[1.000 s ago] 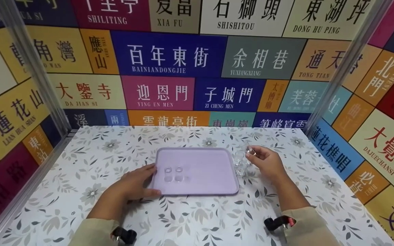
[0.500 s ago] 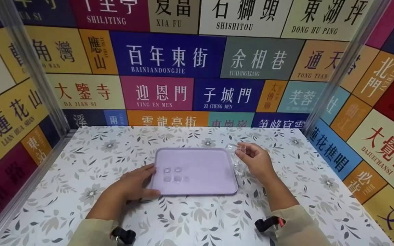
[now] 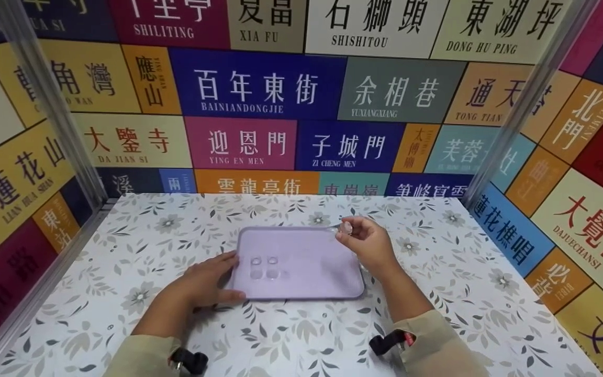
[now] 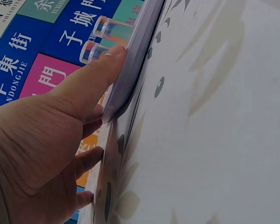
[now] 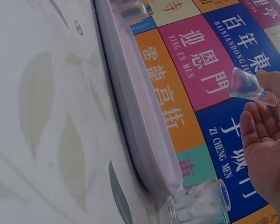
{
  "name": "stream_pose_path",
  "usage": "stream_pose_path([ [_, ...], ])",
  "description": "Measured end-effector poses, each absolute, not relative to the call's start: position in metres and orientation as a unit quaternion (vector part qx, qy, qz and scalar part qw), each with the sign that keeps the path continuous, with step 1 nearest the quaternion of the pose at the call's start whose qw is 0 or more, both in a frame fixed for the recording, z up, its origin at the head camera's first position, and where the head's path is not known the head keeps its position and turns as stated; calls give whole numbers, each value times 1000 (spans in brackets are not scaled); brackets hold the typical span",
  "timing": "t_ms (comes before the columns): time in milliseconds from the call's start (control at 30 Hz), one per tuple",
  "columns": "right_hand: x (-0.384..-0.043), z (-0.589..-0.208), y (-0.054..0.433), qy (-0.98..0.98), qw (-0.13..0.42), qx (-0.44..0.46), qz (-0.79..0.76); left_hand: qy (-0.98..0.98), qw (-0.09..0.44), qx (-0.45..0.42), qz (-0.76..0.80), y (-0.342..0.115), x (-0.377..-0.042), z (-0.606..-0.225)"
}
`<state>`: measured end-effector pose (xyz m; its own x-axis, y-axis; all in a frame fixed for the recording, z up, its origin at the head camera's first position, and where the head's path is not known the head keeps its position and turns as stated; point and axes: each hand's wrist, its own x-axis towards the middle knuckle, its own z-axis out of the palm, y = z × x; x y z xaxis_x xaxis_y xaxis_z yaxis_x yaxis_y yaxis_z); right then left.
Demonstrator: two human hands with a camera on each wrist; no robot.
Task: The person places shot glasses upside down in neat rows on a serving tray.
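Observation:
A lilac tray (image 3: 301, 288) lies on the patterned table. Two small clear glasses (image 3: 272, 273) stand side by side on its left part. My left hand (image 3: 204, 281) rests at the tray's left end, fingers spread along the side; in the left wrist view the thumb (image 4: 95, 74) lies against the rim. Above the tray's far right corner, my right hand (image 3: 372, 243) pinches a small clear stemmed glass (image 5: 246, 85) between thumb and fingers. The right wrist view has this glass tilted, its flared bowl pointing away from the palm and its narrow stem at the fingers.
More clear glassware (image 5: 198, 203) stands just off the tray's right end, largely hidden behind my right hand in the head view. Walls of coloured signs (image 3: 259, 84) enclose the table (image 3: 301, 340) at the back and both sides.
My right hand has moved left from the glassware beside the tray to above its far right corner, carrying the stemmed glass. The left hand and the two glasses on the tray stay put.

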<state>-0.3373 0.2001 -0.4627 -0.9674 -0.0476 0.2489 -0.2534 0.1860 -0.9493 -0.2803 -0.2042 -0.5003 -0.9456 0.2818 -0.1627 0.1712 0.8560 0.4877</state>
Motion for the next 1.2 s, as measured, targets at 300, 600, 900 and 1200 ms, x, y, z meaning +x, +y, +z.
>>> stream_pose_path([
  [300,-337,-464,170,-769,74,132,621,958,104,134,233,-205,-280,-501],
  [600,-339,-468,141,-773,58,149,614,958,106,129,232,-206,-282,-502],
  [900,-338,-480,124,-793,11,155,590,957,114,125,235,-205,-283,-501],
  [1200,-336,-489,118,-821,-17,165,547,956,114,120,241,-205,-280,-499],
])
